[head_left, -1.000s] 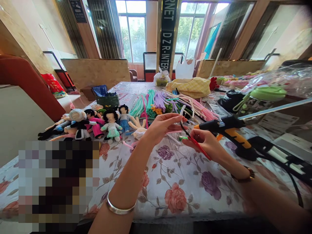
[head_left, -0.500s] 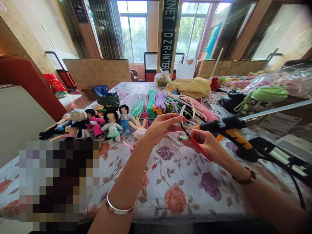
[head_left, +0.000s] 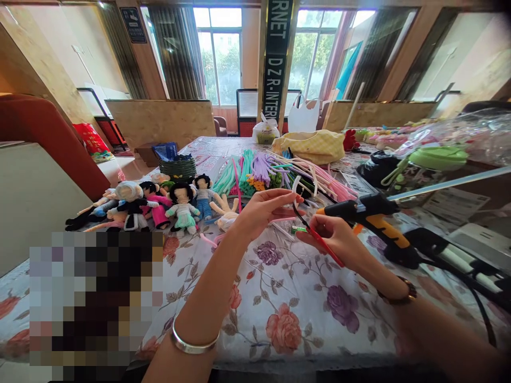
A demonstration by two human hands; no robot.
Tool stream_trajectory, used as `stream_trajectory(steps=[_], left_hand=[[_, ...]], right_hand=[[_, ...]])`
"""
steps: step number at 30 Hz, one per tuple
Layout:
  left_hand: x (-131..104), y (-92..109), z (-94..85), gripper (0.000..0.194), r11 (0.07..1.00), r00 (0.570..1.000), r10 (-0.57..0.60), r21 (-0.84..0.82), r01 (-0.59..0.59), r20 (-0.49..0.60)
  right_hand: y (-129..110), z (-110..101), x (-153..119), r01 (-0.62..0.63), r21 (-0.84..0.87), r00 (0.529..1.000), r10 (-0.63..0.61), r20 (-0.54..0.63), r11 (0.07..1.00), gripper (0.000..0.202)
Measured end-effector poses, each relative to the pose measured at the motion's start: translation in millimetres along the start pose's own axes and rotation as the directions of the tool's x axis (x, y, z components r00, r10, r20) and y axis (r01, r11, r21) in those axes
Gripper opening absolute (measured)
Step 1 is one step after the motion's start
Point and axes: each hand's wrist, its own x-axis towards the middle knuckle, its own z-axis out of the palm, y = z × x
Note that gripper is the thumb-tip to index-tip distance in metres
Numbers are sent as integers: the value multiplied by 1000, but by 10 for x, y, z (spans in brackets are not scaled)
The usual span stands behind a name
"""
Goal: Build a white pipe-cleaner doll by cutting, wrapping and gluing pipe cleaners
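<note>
My left hand [head_left: 265,211] pinches a short white fuzzy strip [head_left: 296,184] whose tip stands up above the fingertips. Red-handled scissors [head_left: 325,246] are in my right hand [head_left: 335,238], with their dark blades pointing up and left to the strip at my left fingertips. Whether the blades touch the strip is too small to tell. Beyond my hands lies a pile of coloured fuzzy stems [head_left: 261,169]. Small yarn dolls [head_left: 182,208] sit left of my left hand, and a cream doll-like piece [head_left: 227,210] lies right beside it.
A black and orange glue gun [head_left: 379,223] lies close to my right hand. Behind are a yellow checked pouch [head_left: 311,146], a dark green basket [head_left: 178,167] and a green-lidded container [head_left: 437,157]. The left foreground is pixelated.
Both hands keep their grips on the strip and the scissors. The scissors and my right hand have shifted slightly left. The whole view has moved a little.
</note>
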Motion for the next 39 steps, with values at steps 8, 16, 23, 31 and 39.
stream_trajectory(steps=[8,16,23,31,39], left_hand=[[-10,-10,-27,20,1000,1000,10,-2,-10,15],[-2,-15,-84,24,999,999,54,0,-54,-3],[30,-27,-170,22,993,993,100,-49,-103,-68],[25,-34,-171,22,995,995,79,-64,-83,-64],[6,-42,-136,22,997,998,47,-62,-49,-37]], right_hand=[[-58,4,-15,8,10,1000,-8,12,1000,44],[-102,1,-34,25,-104,1000,-24,15,994,43],[-175,-138,-170,23,-748,999,14,43,663,32],[-130,-99,-270,105,-866,993,-1,120,489,9],[-329,-173,-282,115,-747,988,0,152,655,21]])
